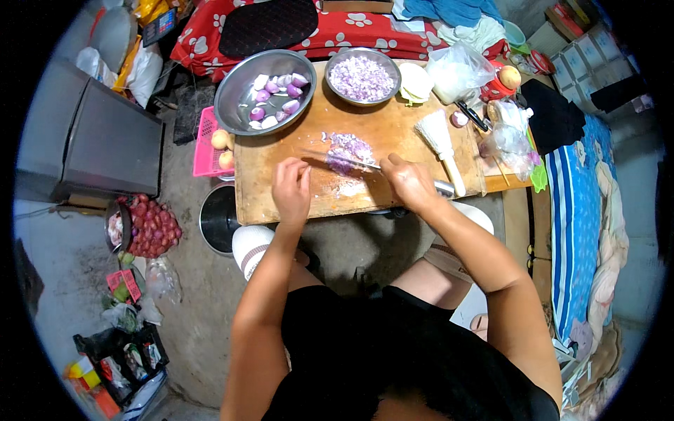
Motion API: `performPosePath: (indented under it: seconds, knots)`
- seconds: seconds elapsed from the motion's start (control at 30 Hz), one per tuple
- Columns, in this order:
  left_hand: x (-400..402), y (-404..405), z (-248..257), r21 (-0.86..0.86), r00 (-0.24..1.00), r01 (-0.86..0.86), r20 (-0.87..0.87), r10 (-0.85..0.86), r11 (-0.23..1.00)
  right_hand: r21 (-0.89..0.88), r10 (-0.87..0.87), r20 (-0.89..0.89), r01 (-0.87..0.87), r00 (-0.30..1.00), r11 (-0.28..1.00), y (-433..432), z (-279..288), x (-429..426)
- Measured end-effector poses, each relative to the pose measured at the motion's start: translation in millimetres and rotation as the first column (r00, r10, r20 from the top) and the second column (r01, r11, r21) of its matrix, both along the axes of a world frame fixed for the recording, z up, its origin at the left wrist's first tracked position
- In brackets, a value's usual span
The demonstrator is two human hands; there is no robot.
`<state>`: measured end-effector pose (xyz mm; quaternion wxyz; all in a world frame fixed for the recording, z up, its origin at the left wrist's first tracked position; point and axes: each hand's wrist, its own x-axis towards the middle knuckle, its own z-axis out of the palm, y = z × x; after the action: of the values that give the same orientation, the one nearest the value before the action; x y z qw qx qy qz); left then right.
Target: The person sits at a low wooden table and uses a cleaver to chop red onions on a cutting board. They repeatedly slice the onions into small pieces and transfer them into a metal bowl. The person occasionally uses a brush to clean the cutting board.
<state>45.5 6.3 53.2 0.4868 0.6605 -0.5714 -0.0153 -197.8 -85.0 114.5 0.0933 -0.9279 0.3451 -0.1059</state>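
Note:
A knife lies across a pile of chopped purple onion on the wooden board. My right hand grips it at the handle end, right of the pile. Near the blade's left end, my left hand is held over the board with its fingers close together; whether it touches the blade or holds anything is unclear. Behind the pile stand a large metal bowl with cut onion pieces and a smaller metal bowl full of diced onion. A white-bristled brush lies to the right.
At the board's left are a pink plastic basket holding potatoes and a dark bucket below. Around the right rear sit a plastic bag, a black-handled tool and an onion piece. A red net of onions rests on the floor.

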Motion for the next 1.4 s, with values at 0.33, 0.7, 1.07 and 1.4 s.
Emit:
performPosePath:
  seconds: [0.33,0.7,1.07,1.4]
  knots:
    - [16.7,-10.9,-1.8,0.28,0.922,0.175,0.29,-0.257,0.944,-0.012,0.301,-0.194,-0.309,0.934,0.951,-37.5,-7.9,18.9]
    - [18.3,-17.7,5.2,0.235,0.946,0.193,0.212,-0.244,0.953,-0.057,0.297,-0.14,-0.307,0.944,0.95,-53.5,-0.9,22.8]
    - [35.1,-47.5,-8.5,0.223,0.884,0.234,0.355,-0.303,0.946,-0.013,0.19,-0.046,-0.191,0.981,0.981,-49.8,-32.8,20.0]
    - [36.5,-74.3,0.1,0.223,0.894,0.252,0.319,-0.315,0.942,-0.043,0.086,-0.127,-0.092,0.988,0.995,-48.7,-25.2,24.8]
